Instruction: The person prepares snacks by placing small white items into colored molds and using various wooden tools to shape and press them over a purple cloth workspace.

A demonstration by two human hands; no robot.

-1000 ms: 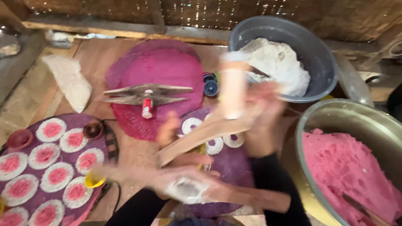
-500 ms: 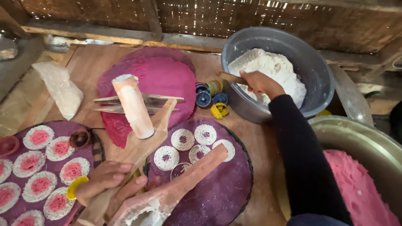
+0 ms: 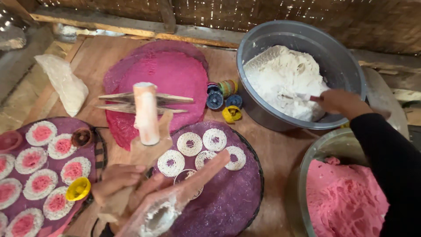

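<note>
Wooden press (image 3: 151,145), dough-caked, low centre over purple mat (image 3: 228,197); left hand (image 3: 120,184) wrapped round its lower handle, fingers curled shut. Upright plunger (image 3: 146,113) above. White lacy dough rounds (image 3: 189,144) laid on mat beside press mouth. Right hand (image 3: 340,102) inside grey metal bowl (image 3: 346,66), fingers closed round small pink-tipped tool (kind unclear), touching white dough (image 3: 285,79). Second bowl of pink dough (image 3: 346,199) at right. Coloured plastic discs (image 3: 223,100) just beside grey bowl. Left tray (image 3: 98,149) filled with pink-centred rounds (image 3: 41,133).
</note>
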